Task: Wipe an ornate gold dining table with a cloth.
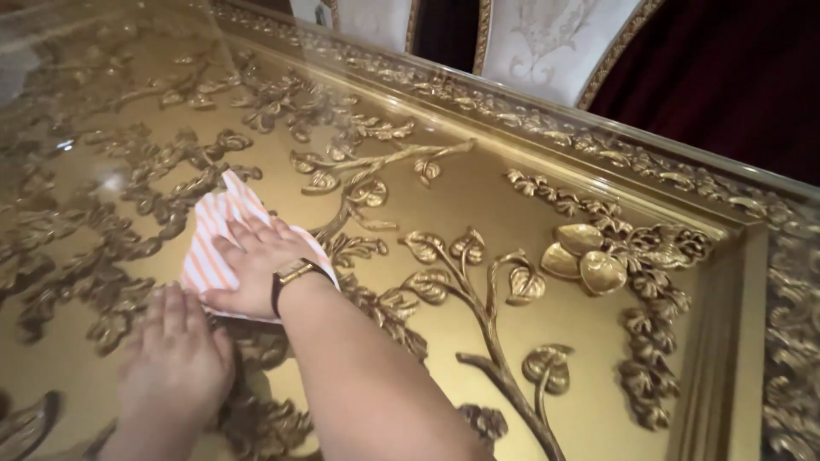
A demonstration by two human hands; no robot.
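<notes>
My right hand [256, 266], with a gold watch on its wrist, presses flat on an orange-and-white striped cloth [215, 224] that lies on the glass top [478, 205] of an ornate golden table. Part of the cloth is hidden under the palm. My left hand [175, 363] rests palm down on the glass just below and left of the cloth, fingers spread, holding nothing. Its fingertips almost touch the cloth's near edge.
Under the glass are raised golden branches, leaves and a flower [589, 256]. A carved gold frame [726, 324] runs along the far and right sides. White-and-gold chair backs [547, 43] stand beyond the far edge.
</notes>
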